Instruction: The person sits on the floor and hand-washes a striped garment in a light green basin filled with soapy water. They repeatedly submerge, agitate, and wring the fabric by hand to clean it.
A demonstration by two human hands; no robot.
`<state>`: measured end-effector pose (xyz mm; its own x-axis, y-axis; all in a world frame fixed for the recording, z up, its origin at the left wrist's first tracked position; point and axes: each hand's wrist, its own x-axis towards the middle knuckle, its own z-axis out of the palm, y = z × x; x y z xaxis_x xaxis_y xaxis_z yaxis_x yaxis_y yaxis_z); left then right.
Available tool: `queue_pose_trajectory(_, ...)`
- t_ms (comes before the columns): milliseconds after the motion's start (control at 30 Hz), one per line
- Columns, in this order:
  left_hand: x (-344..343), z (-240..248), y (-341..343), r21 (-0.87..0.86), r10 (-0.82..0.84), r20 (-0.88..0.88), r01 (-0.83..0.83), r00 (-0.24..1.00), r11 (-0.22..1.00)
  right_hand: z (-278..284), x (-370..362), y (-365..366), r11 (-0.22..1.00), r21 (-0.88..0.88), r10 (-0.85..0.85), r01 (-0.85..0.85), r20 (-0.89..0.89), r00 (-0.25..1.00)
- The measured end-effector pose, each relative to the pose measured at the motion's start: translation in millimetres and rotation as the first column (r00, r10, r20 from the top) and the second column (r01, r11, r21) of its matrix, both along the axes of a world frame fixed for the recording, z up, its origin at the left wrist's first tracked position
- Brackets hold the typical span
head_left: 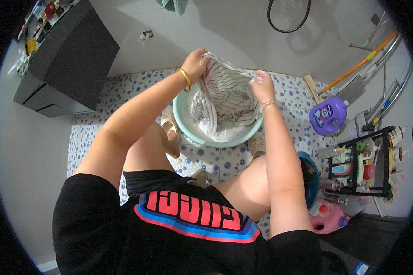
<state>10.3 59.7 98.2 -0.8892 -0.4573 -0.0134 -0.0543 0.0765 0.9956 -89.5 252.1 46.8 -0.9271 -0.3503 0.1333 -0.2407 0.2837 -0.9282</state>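
Here's the blue-dotted floor (199, 156), carrying a mint basin (222, 144) upper centre, purple jug (328, 115) right, blue tub (315, 190) lower right!

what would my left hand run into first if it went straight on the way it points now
Beyond the striped cloth it grips, your left hand would probably meet the pale grey wall first, though how far off is unclear.

There's one cloth (229, 94), one mint basin (215, 144), one purple jug (328, 114).
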Motion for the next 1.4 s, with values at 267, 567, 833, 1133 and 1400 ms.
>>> queue_pose_trajectory(267,-12,48,22,0.480,-0.029,0.053,0.000,0.998,0.877,7,75,-31,0.951,-0.175,0.238,-0.256,-0.115,0.964)
queue_pose_trajectory(567,-3,39,9,0.024,-0.236,0.258,0.239,0.937,0.971,23,41,-12,0.604,-0.779,0.369,-0.168,0.086,0.926)
queue_pose_trajectory(833,9,-48,15,-0.646,-0.340,0.519,0.621,0.784,0.445,45,30,16,0.342,-0.939,0.494,0.045,0.220,0.841)
queue_pose_trajectory(1133,1,-22,-15,-0.806,-0.078,0.583,0.588,0.808,0.063,38,15,26,0.400,-0.891,0.365,0.214,0.369,0.855)
queue_pose_trajectory(1400,-2,92,0,-0.956,-0.025,0.274,0.270,0.961,-0.113,47,42,20,0.967,-0.083,0.220,-0.243,-0.220,0.950)
